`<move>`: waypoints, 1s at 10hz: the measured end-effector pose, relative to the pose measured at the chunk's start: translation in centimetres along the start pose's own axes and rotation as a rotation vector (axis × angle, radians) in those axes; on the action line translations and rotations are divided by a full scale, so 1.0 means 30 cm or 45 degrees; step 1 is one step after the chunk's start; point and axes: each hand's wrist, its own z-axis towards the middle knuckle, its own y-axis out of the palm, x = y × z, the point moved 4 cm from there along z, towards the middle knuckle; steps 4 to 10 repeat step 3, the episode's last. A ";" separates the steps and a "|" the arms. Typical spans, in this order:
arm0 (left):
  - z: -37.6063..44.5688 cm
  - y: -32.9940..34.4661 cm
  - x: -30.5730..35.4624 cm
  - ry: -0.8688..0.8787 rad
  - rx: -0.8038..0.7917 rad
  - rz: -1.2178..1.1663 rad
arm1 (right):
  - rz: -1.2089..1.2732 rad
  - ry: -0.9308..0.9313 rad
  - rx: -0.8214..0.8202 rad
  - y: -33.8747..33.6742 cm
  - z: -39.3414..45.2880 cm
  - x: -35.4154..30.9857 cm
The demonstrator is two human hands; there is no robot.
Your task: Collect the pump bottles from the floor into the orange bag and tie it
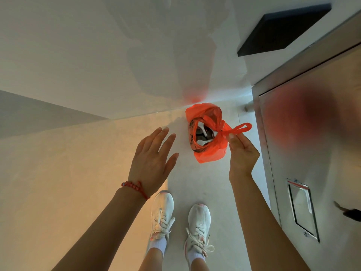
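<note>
The orange bag (210, 151) stands on the pale floor by the white wall, its handles knotted over a gap in its mouth. Through that gap I see the white pump heads of the pump bottles (203, 132) inside. My right hand (242, 151) pinches the knot where a handle loop sticks out to the right. My left hand (154, 159), with a red bead bracelet on the wrist, hovers to the left of the bag with fingers spread and nothing in it.
A stainless steel door (312, 145) with a recessed handle rises close on the right. A black panel (283, 30) hangs on the wall above it. My white trainers (199, 225) stand on the floor just behind the bag.
</note>
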 end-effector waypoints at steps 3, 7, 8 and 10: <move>-0.071 -0.079 0.055 -0.002 -0.017 -0.012 | -0.450 -0.219 -0.192 -0.054 -0.177 -0.071; -0.071 -0.079 0.055 -0.002 -0.017 -0.012 | -0.450 -0.219 -0.192 -0.054 -0.177 -0.071; -0.071 -0.079 0.055 -0.002 -0.017 -0.012 | -0.450 -0.219 -0.192 -0.054 -0.177 -0.071; -0.071 -0.079 0.055 -0.002 -0.017 -0.012 | -0.450 -0.219 -0.192 -0.054 -0.177 -0.071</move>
